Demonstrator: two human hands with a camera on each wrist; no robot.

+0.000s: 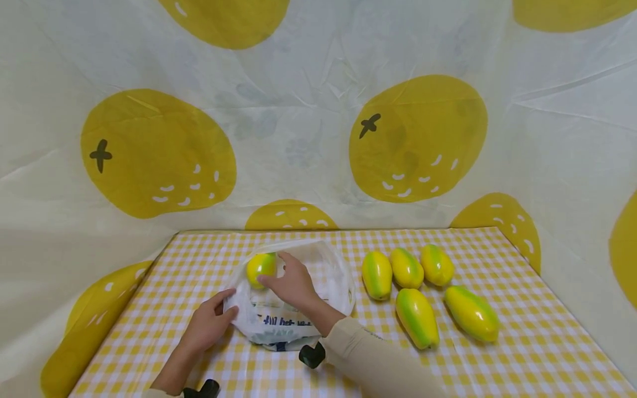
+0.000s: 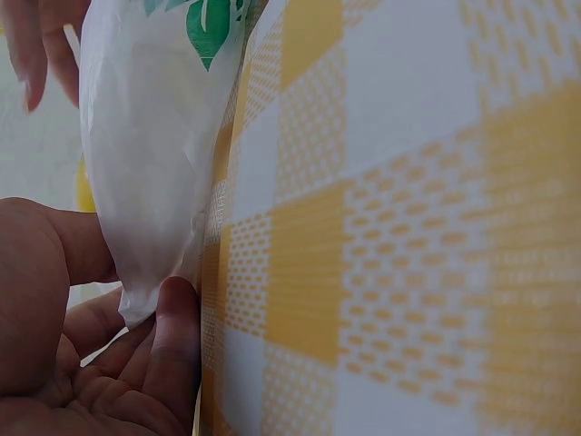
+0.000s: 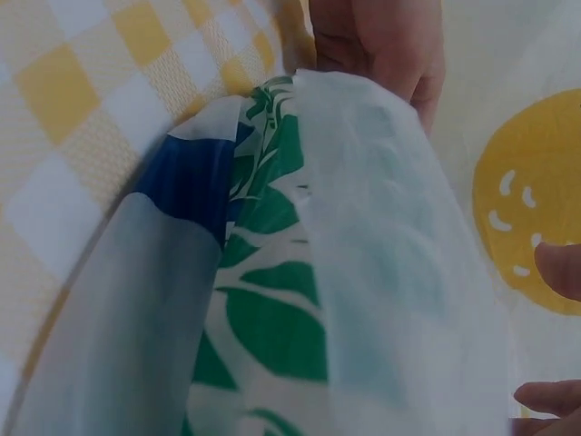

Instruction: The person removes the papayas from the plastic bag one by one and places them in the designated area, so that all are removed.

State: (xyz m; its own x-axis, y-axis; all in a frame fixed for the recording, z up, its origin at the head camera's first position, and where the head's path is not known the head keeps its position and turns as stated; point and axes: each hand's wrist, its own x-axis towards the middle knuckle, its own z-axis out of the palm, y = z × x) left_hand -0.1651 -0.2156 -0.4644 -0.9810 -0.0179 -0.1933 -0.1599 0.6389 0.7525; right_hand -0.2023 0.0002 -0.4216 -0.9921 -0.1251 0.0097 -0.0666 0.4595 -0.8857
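A white plastic bag with printed lettering and green leaf shapes lies on the table, its mouth spread wide. My left hand holds the bag's left edge between thumb and fingers; the left wrist view shows the plastic tucked between them. Inside the mouth, at the left, lies a glossy yellow-and-green papaya. My right hand reaches into the bag beside this papaya, thumb and forefinger apart at its right side. In the right wrist view the thumb and a finger stand apart with no fruit visible between them.
Several more papayas lie loosely grouped on the table to the right of the bag. A yellow-and-white checked cloth covers the table. Behind it hangs a white sheet printed with large yellow fruit.
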